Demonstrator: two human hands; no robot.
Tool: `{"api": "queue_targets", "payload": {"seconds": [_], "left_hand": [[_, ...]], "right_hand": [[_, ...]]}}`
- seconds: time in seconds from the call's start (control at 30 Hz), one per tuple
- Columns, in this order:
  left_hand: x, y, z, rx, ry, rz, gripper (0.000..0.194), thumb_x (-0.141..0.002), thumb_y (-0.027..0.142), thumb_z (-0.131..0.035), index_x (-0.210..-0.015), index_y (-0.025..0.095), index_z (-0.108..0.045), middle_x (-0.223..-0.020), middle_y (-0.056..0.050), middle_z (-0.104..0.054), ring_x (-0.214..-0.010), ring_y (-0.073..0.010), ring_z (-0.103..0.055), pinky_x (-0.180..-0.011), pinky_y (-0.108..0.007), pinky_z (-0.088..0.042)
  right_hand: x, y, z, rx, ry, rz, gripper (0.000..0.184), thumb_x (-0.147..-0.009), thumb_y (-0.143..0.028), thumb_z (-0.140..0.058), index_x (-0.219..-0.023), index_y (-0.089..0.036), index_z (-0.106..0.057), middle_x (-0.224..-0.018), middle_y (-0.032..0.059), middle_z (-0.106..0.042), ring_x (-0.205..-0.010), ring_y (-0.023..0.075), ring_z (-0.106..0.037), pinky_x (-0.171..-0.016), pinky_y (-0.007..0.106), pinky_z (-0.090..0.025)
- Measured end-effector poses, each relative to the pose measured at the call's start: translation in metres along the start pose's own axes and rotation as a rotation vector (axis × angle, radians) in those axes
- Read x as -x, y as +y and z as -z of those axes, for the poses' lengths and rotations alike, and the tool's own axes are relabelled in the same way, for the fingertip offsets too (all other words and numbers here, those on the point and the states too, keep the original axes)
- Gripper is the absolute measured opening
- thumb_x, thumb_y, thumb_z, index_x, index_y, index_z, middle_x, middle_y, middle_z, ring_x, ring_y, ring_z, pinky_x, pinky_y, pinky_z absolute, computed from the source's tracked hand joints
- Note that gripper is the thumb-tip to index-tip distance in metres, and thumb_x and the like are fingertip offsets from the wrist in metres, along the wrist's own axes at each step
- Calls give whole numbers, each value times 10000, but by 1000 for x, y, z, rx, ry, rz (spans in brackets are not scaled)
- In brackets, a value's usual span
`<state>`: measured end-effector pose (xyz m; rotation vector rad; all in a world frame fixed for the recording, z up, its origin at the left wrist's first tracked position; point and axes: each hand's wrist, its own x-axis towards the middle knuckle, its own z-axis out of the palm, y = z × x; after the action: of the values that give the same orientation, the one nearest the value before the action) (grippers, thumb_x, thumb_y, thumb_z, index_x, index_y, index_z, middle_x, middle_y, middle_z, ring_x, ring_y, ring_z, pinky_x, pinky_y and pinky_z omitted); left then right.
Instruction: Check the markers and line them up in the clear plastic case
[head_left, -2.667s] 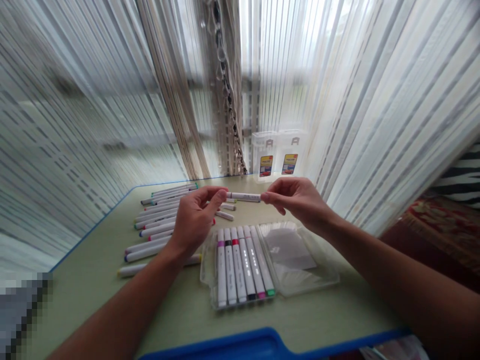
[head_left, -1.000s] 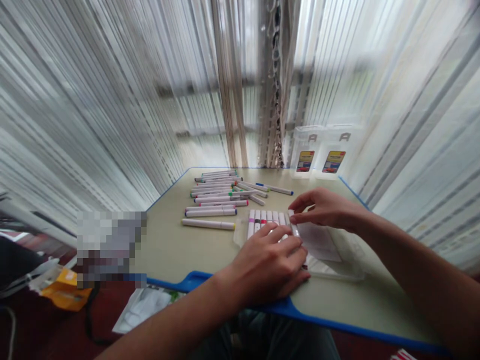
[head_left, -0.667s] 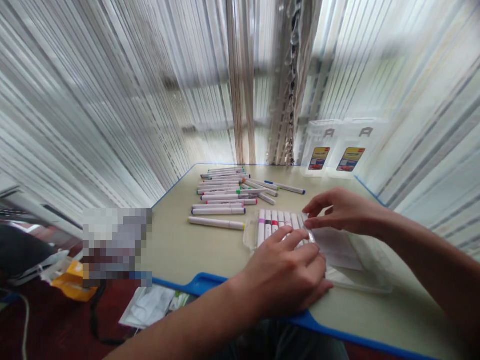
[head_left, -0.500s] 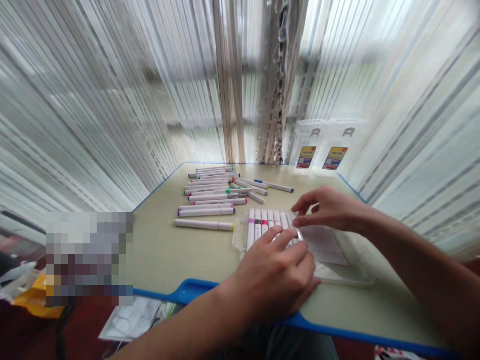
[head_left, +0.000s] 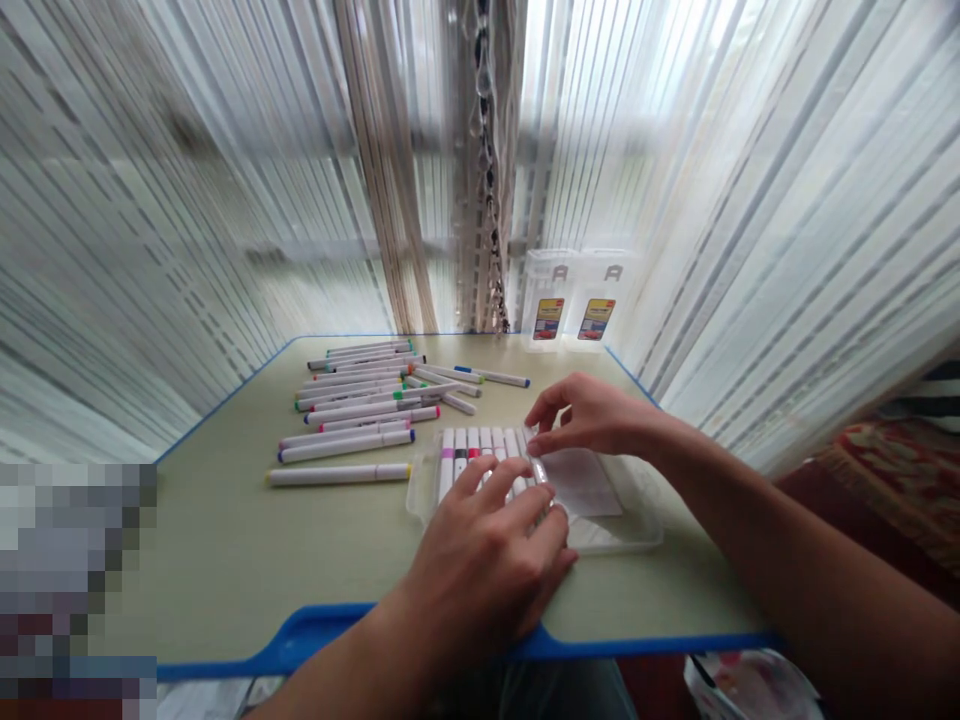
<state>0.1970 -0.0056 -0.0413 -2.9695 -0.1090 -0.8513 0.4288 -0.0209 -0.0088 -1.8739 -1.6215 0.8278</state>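
A clear plastic case (head_left: 637, 540) lies unfolded on the table, with a row of white markers (head_left: 461, 470) side by side in its left half. My right hand (head_left: 581, 415) pinches the upper end of a marker (head_left: 537, 465) at the row's right edge, beside the hinge. My left hand (head_left: 499, 545) lies across the lower part of the row. Its thumb and forefinger close around the lower end of that same marker, partly hidden beneath them, and the other fingers rest on neighbouring markers. A white paper sheet (head_left: 589, 482) shows through the case's right half.
Several loose markers (head_left: 352, 410) are spread over the left and back of the table (head_left: 247, 560), some crossing. Two upright clear cases (head_left: 574, 300) with labels stand at the back. String curtains (head_left: 300, 150) hang behind. A raised blue rim (head_left: 300, 635) edges the table.
At first both hands held a marker in the air above the table; now they are down at the case, with a marker at the row's right end. Lately only the view has turned.
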Motion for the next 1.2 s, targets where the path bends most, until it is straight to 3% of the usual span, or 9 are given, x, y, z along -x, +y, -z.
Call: {"api": "queue_targets", "payload": {"seconds": [0.6, 0.93, 1.1, 1.2], "left_hand": [[-3, -4, 7, 103, -17, 12, 204, -958, 309, -591, -1056, 177, -711, -1121, -59, -740, -1143, -288, -586, -985, -455, -487], [-3, -2, 1, 94, -14, 10, 192, -954, 291, -574, -1020, 165, -702, -1067, -61, -736, -1109, -288, -570, -978, -447, -482], [-3, -1, 1, 146, -18, 31, 215, -916, 326, -608, -1011, 151, -690, -1038, -76, -718, -1099, -287, -563, -968, -441, -491], [-3, -2, 0, 180, 1, 44, 225, -903, 346, -606, -964, 144, -685, -1009, -92, -707, -1059, -288, -573, -945, -444, -498]], "right_hand": [[0, -3, 1, 32, -3, 31, 442, -661, -410, -871, -984, -119, -789, -879, 61, -744, -718, 151, -626, -629, 256, -442], [1, -4, 0, 80, 8, 36, 430, -682, -424, -849, -985, -123, -799, -852, 69, -751, -707, 163, -638, -624, 268, -452], [-1, -2, -3, -19, -2, -10, 434, -649, -385, -868, -972, -115, -764, -826, 65, -747, -635, 142, -626, -554, 248, -459], [-3, -3, -3, -81, 32, -28, 396, -713, -433, -808, -932, -110, -739, -761, 61, -725, -528, 124, -579, -465, 247, -433]]}}
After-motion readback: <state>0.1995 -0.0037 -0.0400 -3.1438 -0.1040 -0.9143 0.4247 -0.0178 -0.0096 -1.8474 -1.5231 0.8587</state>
